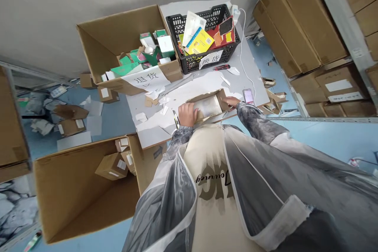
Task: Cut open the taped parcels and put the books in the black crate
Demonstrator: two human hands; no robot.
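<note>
A small open cardboard box (222,97) lies at the table's front edge, close to my body. Inside it is a whitish, flat-looking item (209,106) whose kind I cannot make out. My left hand (188,114) is closed around the box's left end, thumb toward the inside. At the opposite end, my right hand (231,101) grips the right wall or flap, its fingers partly hidden by the cardboard. A yellow-and-black cutter (176,119) lies just left of my left hand.
Behind the small box stand a large carton (118,33) of green-and-white boxes and a black crate (189,63) with packets. A red-black pen-like tool (221,67), a phone (249,96) and paper scraps lie around. An open carton (88,189) stands on the floor, left.
</note>
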